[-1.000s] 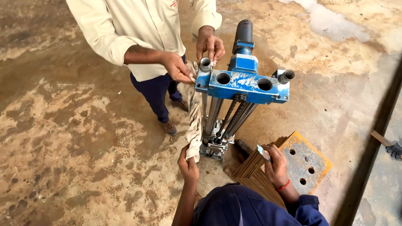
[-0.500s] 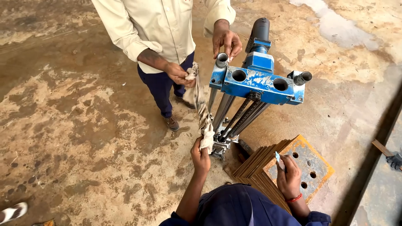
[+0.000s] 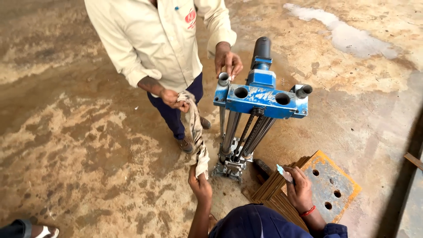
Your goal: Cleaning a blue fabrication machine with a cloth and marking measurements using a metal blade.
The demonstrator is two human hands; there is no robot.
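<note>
My left hand [image 3: 200, 181] grips the lower end of a dirty, twisted rag [image 3: 197, 132] beside the base of a blue drill stand [image 3: 260, 99]. A standing person in a cream shirt holds the rag's upper end with one hand [image 3: 172, 98] and rests the other hand [image 3: 228, 61] on the top of the stand's column. My right hand [image 3: 298, 188] holds a small blue-and-white object [image 3: 282, 171] and lies on a stack of rusty steel plates [image 3: 335, 185] with holes.
The stand's metal base [image 3: 229, 169] sits on a stained concrete floor. A wet patch [image 3: 339, 33] lies at the far right. A dark steel beam [image 3: 410, 176] runs along the right edge. Someone's sandalled foot [image 3: 42, 230] shows at the bottom left.
The rag has swung a little left, away from the stand's columns, still stretched between my left hand and the other person's hand. My right hand stays on the plates.
</note>
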